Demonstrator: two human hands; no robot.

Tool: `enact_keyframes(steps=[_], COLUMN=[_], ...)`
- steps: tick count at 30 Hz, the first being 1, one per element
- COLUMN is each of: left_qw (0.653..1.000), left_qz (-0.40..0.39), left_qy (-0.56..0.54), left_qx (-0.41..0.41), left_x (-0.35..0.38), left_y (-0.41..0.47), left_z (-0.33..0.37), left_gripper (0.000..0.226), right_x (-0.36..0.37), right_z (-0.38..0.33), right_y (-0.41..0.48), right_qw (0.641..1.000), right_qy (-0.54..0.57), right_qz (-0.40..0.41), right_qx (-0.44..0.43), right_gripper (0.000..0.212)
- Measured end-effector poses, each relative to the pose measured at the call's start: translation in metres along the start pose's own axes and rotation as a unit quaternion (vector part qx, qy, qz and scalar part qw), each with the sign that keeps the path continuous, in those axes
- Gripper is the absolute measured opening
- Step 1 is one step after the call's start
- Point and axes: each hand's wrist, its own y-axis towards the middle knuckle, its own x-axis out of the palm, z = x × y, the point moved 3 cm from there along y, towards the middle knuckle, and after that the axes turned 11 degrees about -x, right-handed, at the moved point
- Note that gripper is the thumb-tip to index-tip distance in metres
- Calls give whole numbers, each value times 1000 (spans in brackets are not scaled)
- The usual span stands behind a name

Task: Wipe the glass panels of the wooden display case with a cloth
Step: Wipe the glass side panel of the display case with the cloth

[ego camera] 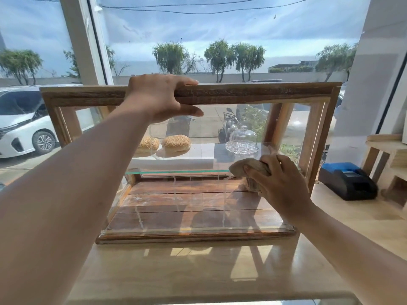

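Wooden display case [253, 93]: on the counter [343, 219] before a window; front glass panel [189, 194] mid-wipe, judged. Right hand [279, 179]: closed around a bunched beige cloth [246, 167], pressed to the pane's right side. Left hand [160, 95]: arm outstretched, fingers curled over the top rail, steadying. Next, likely: sweep the cloth leftward with even pressure; streaks remain low on the pane.

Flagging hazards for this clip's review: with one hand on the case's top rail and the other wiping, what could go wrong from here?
1. The right hand presses the cloth near the glass panel's right edge; hard pressure could crack or shift it.
2. The left hand grips only the top rail; the display case might slide or tip.
3. Jolts could rattle the glass dome on the shelf.
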Motion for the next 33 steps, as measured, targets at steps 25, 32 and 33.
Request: enact_keyframes(steps=[25, 32, 33], left_qw=[1000, 1000, 1000], left_qz=[7, 8, 9], left_qy=[0, 1, 2], left_qx=[9, 9, 9], left_x=[0, 0, 0], left_y=[0, 0, 0], left_z=[0, 0, 0], left_gripper=[91, 89, 89], right_x=[-12, -42, -38], right_z=[11, 51, 47], right_y=[18, 80, 73], right_qw=[1000, 985, 986], right_qy=[7, -64, -61], right_qz=[14, 120, 113], right_qx=[23, 102, 105], right_gripper=[50, 20, 21])
